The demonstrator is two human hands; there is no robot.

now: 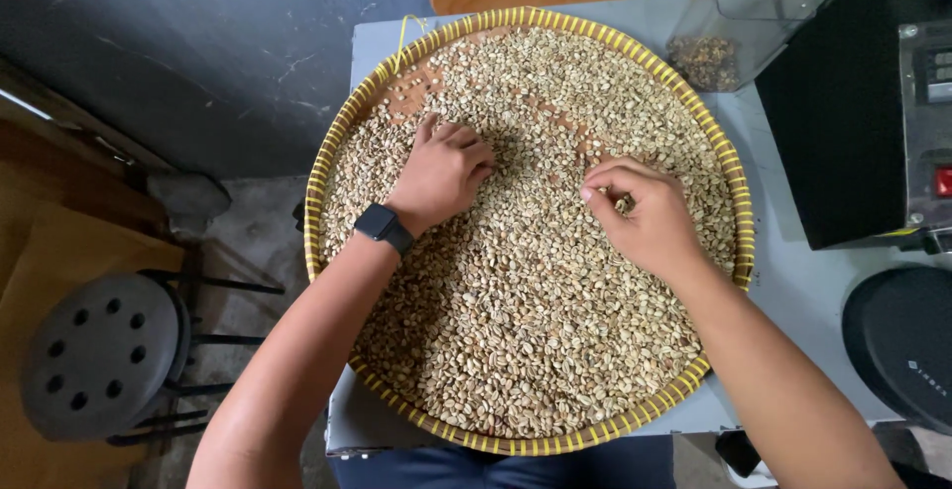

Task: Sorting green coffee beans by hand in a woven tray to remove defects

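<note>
Sorting through pale beans (526,291) that fill a round woven tray (729,167) on a table (803,281), the left hand (441,174) rests with curled fingers, while the right hand (645,213) pinches a few beans.

- Lighting: even, soft, moderately bright; dimmer at far left.
- Shadows: faint, short beneath both hands.
- Focus: sharp centrally; slight wide-angle stretching at edges.
</note>
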